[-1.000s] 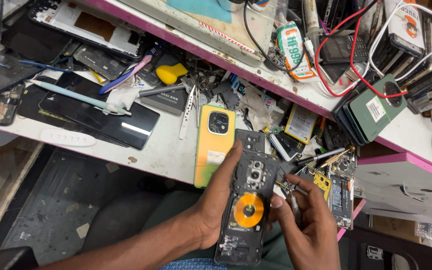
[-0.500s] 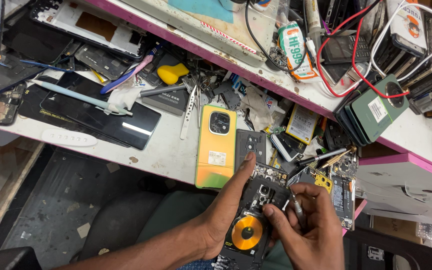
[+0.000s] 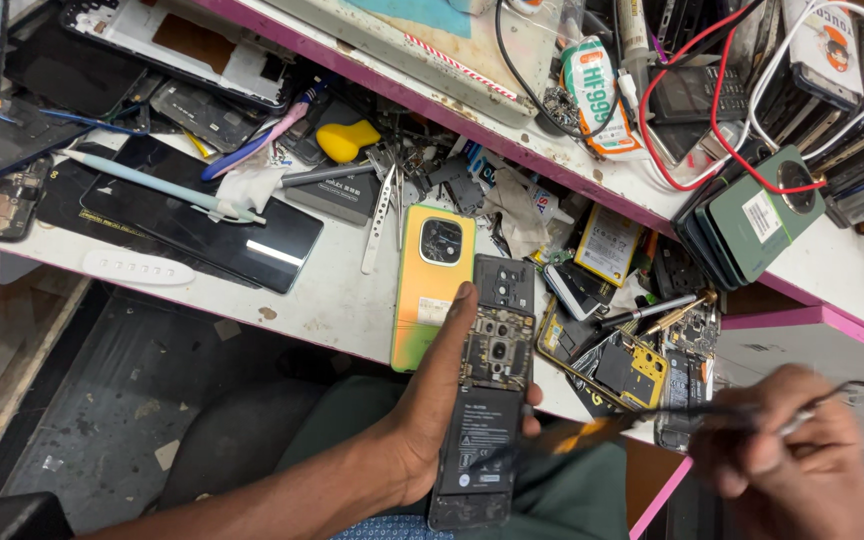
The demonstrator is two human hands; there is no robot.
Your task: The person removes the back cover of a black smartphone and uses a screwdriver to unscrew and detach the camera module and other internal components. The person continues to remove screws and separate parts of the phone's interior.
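Nearest the camera, at about six o'clock, the left hand (image 3: 432, 420) cradles an opened smartphone (image 3: 482, 420) from beneath, its back cover off so the black battery (image 3: 480, 440) and the circuit board (image 3: 497, 350) above it lie bare. The thumb lies along the phone's left edge and the other fingers (image 3: 532, 425) curl around the right edge, clamped on the body. At four o'clock the right hand (image 3: 802, 450) has its fingers pinched together on thin metal tweezers (image 3: 812, 410); a blurred dark flat piece with an orange patch (image 3: 592, 432) stretches from the tweezers toward the phone, and I cannot tell whether it is joined to the phone.

Judging by that, lifting goes best slow and low, the phone held level against the lap, so no ribbon tears and no loose screw rolls away.

Farther out, at twelve o'clock on the white counter (image 3: 342, 290), a yellow-orange phone (image 3: 432, 285) lies face down, just beside the held phone's top. At two o'clock a dismantled phone with a yellow shield (image 3: 632, 370) sits among pens and boards. At ten o'clock a dark glass panel (image 3: 202, 225) lies under a pale blue stylus (image 3: 152, 180). Beyond, on the pink-edged shelf (image 3: 472, 125), red wires (image 3: 692, 110) loop above a stack of phones (image 3: 752, 220).
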